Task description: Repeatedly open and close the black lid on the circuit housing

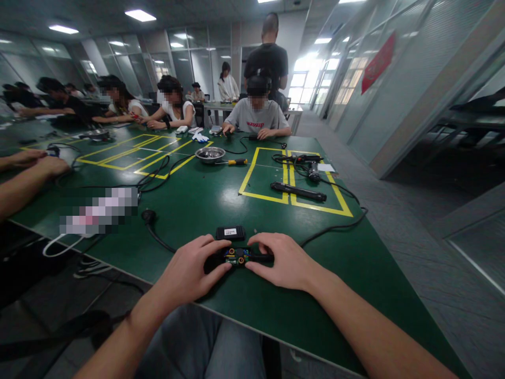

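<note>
A small black housing with an exposed circuit board (236,256) lies on the green table between my hands, with black cord leading off both sides. My left hand (193,266) has thumb and fingertips closed on its left end. At the opposite end, my right hand (282,260) grips it the same way, its fingers curled around the cord side. Just beyond the housing sits a loose black cover (230,232) bearing a white label. A black plug (149,217) lies on the table to the left, on a cord that runs towards my left hand.
A metal bowl (210,153) stands further back beside a yellow-and-black screwdriver (236,162). Right of it, yellow tape (262,197) outlines areas holding a black rod-like tool (299,191) and a corded device (313,171). A blurred power strip (100,210) lies left. Several people sit around the table.
</note>
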Demonstrator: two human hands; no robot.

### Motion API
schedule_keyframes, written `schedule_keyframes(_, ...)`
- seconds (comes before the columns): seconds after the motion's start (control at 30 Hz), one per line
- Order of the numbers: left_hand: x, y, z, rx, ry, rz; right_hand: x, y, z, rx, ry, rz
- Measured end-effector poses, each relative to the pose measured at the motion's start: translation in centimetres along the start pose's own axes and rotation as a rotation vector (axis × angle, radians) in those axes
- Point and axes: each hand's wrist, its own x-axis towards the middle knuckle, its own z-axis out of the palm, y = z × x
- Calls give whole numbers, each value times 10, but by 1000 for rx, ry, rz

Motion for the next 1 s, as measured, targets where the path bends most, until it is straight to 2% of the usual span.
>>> schedule_keyframes(0.17,2,2,-4,-50,25,4,0,1,-3,43,11,-1)
schedule_keyframes(0.43,3,-5,0,-25,68,33,1,3,1,-5,27,-29)
schedule_keyframes(0.57,16,-13,-1,-73,110,-19,2,2,1,-29,31,-22)
schedule_keyframes(0.63,27,-16,-1,-88,94,-66,2,1,1,-20,35,-8)
schedule_keyframes(0.77,45,-18,-1,-63,-17,-137,2,3,1,20,29,7)
schedule_keyframes(0.93,40,-15,-8,-76,73,-57,0,2,0,21,17,12)
schedule_keyframes(1.0,37,-14,-9,-66,52,5,0,2,0,20,19,12)
